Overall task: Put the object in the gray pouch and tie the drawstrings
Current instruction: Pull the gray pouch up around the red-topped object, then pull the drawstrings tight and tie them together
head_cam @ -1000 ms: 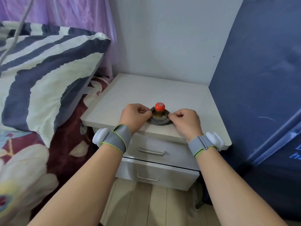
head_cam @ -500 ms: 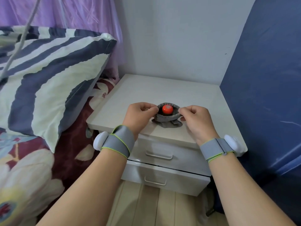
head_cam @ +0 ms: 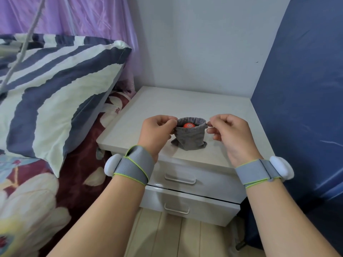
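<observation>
A small gray pouch (head_cam: pixel 189 137) stands upright on the white nightstand (head_cam: pixel 185 101), its mouth held open. Inside it, only the orange-red top of the object (head_cam: pixel 188 125) shows below the rim. My left hand (head_cam: pixel 156 130) pinches the left side of the pouch's rim. My right hand (head_cam: pixel 229 133) pinches the right side of the rim between thumb and forefinger. The drawstrings themselves are hidden by my fingers. Both wrists wear gray straps with white pods.
The nightstand has two drawers (head_cam: pixel 185 184) below its top. A striped pillow (head_cam: pixel 55 86) and floral bedding (head_cam: pixel 27 191) lie to the left. A blue padded surface (head_cam: pixel 300 108) rises on the right, a white wall behind, wooden floor (head_cam: pixel 178 236) below.
The pouch's sides have been pulled up around the object, from a flattened ring to an upright bag. My hands have risen and spread apart with the rim.
</observation>
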`<state>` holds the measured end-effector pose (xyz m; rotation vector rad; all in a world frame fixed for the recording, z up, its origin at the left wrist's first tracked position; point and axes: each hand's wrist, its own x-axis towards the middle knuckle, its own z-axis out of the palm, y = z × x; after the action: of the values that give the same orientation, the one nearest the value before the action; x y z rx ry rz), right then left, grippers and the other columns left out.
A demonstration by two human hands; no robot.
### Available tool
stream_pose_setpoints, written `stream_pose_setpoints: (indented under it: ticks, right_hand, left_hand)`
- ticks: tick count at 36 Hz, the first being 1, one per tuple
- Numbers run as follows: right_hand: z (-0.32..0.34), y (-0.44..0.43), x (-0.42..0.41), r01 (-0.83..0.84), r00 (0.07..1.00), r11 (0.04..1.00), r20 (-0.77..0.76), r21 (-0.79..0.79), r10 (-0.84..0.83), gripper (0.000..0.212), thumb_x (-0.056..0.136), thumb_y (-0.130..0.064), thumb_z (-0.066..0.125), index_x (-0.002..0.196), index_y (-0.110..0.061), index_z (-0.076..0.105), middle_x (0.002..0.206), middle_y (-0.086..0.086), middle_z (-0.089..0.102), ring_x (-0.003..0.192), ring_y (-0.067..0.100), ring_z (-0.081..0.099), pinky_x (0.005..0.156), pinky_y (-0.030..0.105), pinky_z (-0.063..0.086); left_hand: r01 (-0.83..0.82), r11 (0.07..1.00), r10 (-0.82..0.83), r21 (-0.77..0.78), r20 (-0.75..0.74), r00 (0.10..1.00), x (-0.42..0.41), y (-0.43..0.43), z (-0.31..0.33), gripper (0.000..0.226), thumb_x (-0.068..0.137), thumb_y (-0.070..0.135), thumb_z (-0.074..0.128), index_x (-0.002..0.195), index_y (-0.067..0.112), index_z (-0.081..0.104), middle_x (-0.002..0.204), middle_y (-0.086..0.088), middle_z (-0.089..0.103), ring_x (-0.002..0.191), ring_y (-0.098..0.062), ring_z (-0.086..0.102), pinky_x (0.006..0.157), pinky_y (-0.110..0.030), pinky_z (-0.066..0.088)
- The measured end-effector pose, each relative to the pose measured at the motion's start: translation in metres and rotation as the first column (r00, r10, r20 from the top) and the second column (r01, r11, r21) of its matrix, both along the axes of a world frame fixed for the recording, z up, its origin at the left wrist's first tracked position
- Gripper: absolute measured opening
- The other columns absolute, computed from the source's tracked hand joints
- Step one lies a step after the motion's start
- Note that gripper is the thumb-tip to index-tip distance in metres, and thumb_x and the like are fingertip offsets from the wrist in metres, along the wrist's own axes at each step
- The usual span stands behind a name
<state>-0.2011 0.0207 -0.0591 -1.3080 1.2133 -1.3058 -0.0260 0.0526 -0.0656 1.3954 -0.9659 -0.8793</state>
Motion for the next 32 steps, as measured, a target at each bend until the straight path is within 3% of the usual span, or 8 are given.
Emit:
stream_pose_setpoints:
  ticks: [6,10,13,17,20,23,28,32]
  right_hand:
    - [-0.008,0.002,-0.005,-0.082,0.996,0.996,-0.032,0.030,0.083,0.025,0.087,-0.006,0.058,0.106,-0.017,0.068,0.098,0.005,0.070,0.072,0.012,0.067,0.059,0.022,0.047]
    - [-0.015,0.002,-0.001,-0.095,0.991,0.995,-0.096,-0.010,0.094,0.032,0.087,-0.005,0.059,0.115,-0.018,0.065,0.090,-0.001,0.069,0.062,0.005,0.065,0.051,0.014,0.045]
    - [-0.016,0.005,0.001,-0.087,0.988,0.994,-0.137,-0.070,0.077,0.027,0.087,-0.006,0.060,0.110,-0.018,0.068,0.077,-0.003,0.066,0.061,0.002,0.060,0.055,0.011,0.043]
    - [-0.019,0.005,-0.001,-0.080,0.979,0.991,-0.197,-0.104,0.058,0.014,0.086,-0.013,0.066,0.086,-0.026,0.071,0.073,-0.008,0.066,0.062,0.005,0.055,0.066,0.018,0.045]
    - [-0.022,0.004,-0.003,-0.066,0.976,0.994,-0.215,-0.088,0.046,0.009,0.084,-0.016,0.069,0.079,-0.023,0.070,0.075,-0.008,0.067,0.066,0.008,0.057,0.069,0.023,0.046]
    - [-0.024,0.003,-0.003,-0.043,0.980,0.996,-0.200,-0.079,0.027,0.006,0.085,-0.015,0.067,0.086,-0.021,0.068,0.084,-0.005,0.069,0.068,0.011,0.061,0.068,0.026,0.047]
    - [-0.021,0.006,0.001,-0.134,0.988,0.991,-0.083,-0.005,0.133,0.028,0.092,-0.005,0.055,0.116,-0.019,0.057,0.105,-0.003,0.066,0.063,0.011,0.065,0.052,0.021,0.045]
    - [-0.022,0.007,0.004,-0.136,0.986,0.990,-0.103,-0.019,0.134,0.025,0.092,-0.006,0.054,0.113,-0.015,0.065,0.077,-0.002,0.063,0.052,0.007,0.053,0.050,0.021,0.044]
  left_hand:
    - [-0.006,1.000,0.014,0.026,-0.321,0.947,0.000,0.002,-0.003,0.008,0.092,0.014,0.062,0.086,0.013,0.068,0.067,0.001,0.063,0.067,-0.014,0.061,0.070,-0.025,0.053]
    - [0.010,1.000,-0.005,0.008,-0.487,0.874,0.002,0.006,-0.007,0.010,0.094,0.011,0.060,0.098,0.009,0.068,0.068,0.002,0.060,0.068,-0.014,0.059,0.073,-0.027,0.050]
    - [0.025,1.000,-0.027,-0.011,-0.496,0.868,0.004,0.009,-0.007,0.013,0.093,0.005,0.059,0.102,0.008,0.067,0.076,-0.001,0.063,0.070,-0.013,0.059,0.074,-0.026,0.051]
    - [0.046,0.999,-0.035,0.012,-0.477,0.878,0.003,0.010,-0.010,0.009,0.093,0.008,0.063,0.101,0.009,0.067,0.078,-0.002,0.063,0.066,-0.012,0.057,0.068,-0.022,0.053]
    - [0.039,0.998,-0.014,0.043,-0.461,0.887,0.003,0.009,-0.012,0.005,0.093,0.011,0.064,0.096,0.008,0.068,0.075,-0.002,0.062,0.062,-0.011,0.055,0.063,-0.021,0.053]
    - [0.047,0.998,-0.020,0.048,-0.464,0.886,0.003,0.009,-0.012,0.007,0.093,0.012,0.064,0.094,0.006,0.068,0.071,-0.002,0.061,0.060,-0.011,0.055,0.059,-0.019,0.053]
    - [0.057,0.997,-0.023,0.051,-0.507,0.862,0.001,0.008,-0.012,0.009,0.094,0.011,0.063,0.096,0.005,0.068,0.071,-0.002,0.063,0.059,-0.010,0.056,0.059,-0.019,0.054]
    - [0.067,0.997,-0.040,0.029,-0.548,0.835,0.000,0.006,-0.009,0.011,0.095,0.011,0.061,0.099,0.005,0.069,0.072,-0.001,0.063,0.062,-0.010,0.057,0.061,-0.019,0.054]
